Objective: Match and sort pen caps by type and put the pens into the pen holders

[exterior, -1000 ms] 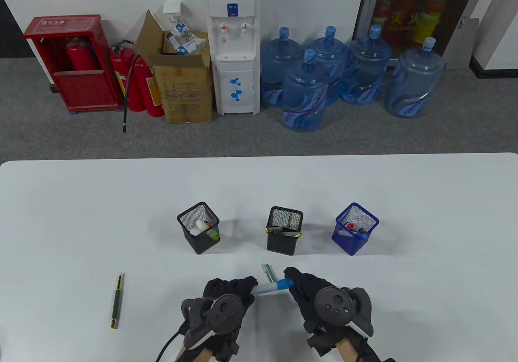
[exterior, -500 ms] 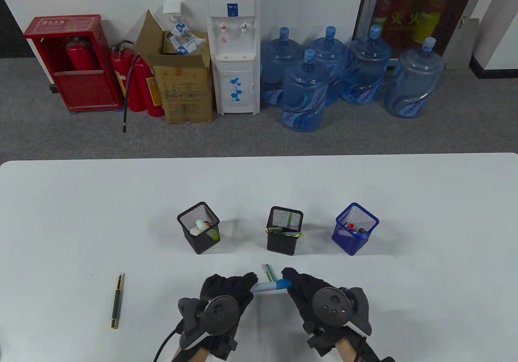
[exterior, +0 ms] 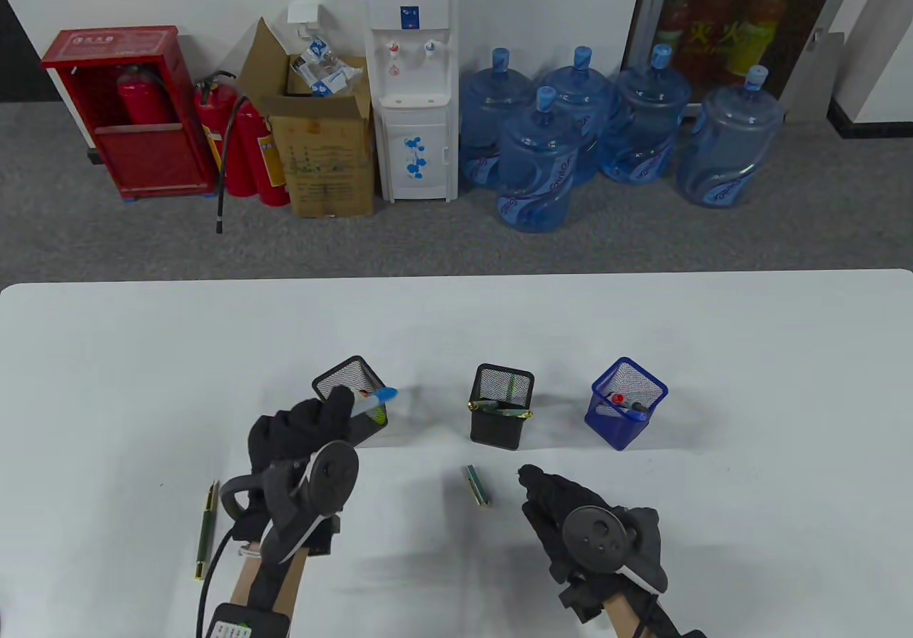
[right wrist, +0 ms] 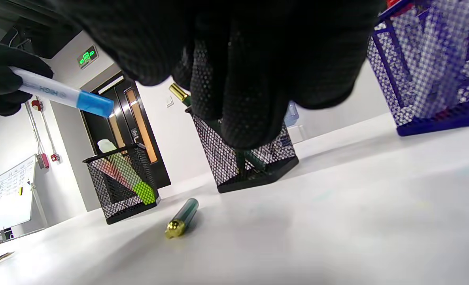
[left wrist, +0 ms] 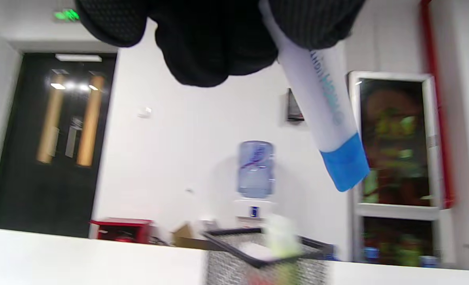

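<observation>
White table (exterior: 713, 338), seen from above, with three mesh pen holders in a row across its middle. Left black holder (exterior: 351, 409) loaded with a white-capped and a green-tipped highlighter; middle black holder (exterior: 502, 405) with green pens leaning inside; blue holder (exterior: 626, 401) at right with a red-capped marker.

Left hand (exterior: 303, 434) raised just in front of the left black holder, fingers curled and pinching the white barrel of a highlighter (exterior: 371, 400). Barrel gripped at its rear end, between thumb and fingers; blue cap end projecting free beyond the fingertips (left wrist: 309, 23), pointed toward the right and poised over the mouth of that holder, not yet inside. Same arrangement confirmed in the left wrist view: highlighter (left wrist: 323, 114) slanting down from the glove, blue cap lowest, holder rim below it and apart from it.

Right hand (exterior: 563, 506) low over the table near the front edge, holding nothing; fingers loosely bent, tips pointed toward the holders. Whether touching the tabletop: cannot tell.

Green pen cap (exterior: 478, 485) with a gold end, flat on the table between the two hands, just left of the right fingertips (exterior: 529, 476) and apart from them.

Uncapped green pen (exterior: 206, 527) lying at far left, partly hidden behind the left hand's tracker.
</observation>
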### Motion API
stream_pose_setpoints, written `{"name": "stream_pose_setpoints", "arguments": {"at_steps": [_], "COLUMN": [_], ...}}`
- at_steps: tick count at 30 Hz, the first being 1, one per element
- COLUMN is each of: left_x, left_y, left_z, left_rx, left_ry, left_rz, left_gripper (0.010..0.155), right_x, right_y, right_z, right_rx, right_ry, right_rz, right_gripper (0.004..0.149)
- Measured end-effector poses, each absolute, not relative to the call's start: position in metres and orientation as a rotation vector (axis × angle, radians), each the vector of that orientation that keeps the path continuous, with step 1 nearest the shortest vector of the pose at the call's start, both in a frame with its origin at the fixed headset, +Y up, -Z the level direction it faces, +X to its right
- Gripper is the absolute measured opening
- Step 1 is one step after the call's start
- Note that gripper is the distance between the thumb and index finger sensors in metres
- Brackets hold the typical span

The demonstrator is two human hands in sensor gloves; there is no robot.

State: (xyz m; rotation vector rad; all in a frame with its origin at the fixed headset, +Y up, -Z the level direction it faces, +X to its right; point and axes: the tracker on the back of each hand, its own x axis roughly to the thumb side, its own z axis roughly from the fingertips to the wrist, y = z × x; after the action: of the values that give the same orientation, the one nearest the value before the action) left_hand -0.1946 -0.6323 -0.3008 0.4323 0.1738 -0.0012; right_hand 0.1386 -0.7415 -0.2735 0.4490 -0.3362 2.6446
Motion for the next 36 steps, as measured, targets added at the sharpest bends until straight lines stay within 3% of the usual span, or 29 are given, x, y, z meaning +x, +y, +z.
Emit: {"name": "stream_pose_setpoints", "arguments": {"at_steps": [5,13,18,21,29,36], "left_x": [-0.196,-0.185,-0.185,-0.190,-0.223,-0.278], "left_y": [-0.639,-0.665,-0.678,-0.677,-0.660,-0.709], "left_z": [-0.332,-0.358,-0.361,-0.357,-0.326,-0.296], "left_rx": [0.349,0.231,0.196,0.186,0.186,0.032], "left_ry": [0.329,0.351,0.332,0.300,0.280,0.364], "left_rz": [-0.152,-0.216,-0.185,-0.126,-0.137,-0.250], "left_gripper": [0.054,0.055,0.065,0.073,0.064,0.064], "right_x": [0.137,0.137,0.134,0.135,0.140,0.143], "right_y": [-0.742,-0.743,-0.744,-0.744,-0.743,-0.742], "right_z": [-0.273,-0.272,-0.271,-0.272,-0.273,-0.273], "right_rx": [0.474,0.497,0.519,0.513,0.486,0.483], "right_ry": [-0.337,-0.339,-0.336,-0.340,-0.344,-0.343], "right_rz": [2.669,2.697,2.724,2.722,2.722,2.757], "right_gripper": [0.056,0.055,0.055,0.055,0.055,0.054]}}
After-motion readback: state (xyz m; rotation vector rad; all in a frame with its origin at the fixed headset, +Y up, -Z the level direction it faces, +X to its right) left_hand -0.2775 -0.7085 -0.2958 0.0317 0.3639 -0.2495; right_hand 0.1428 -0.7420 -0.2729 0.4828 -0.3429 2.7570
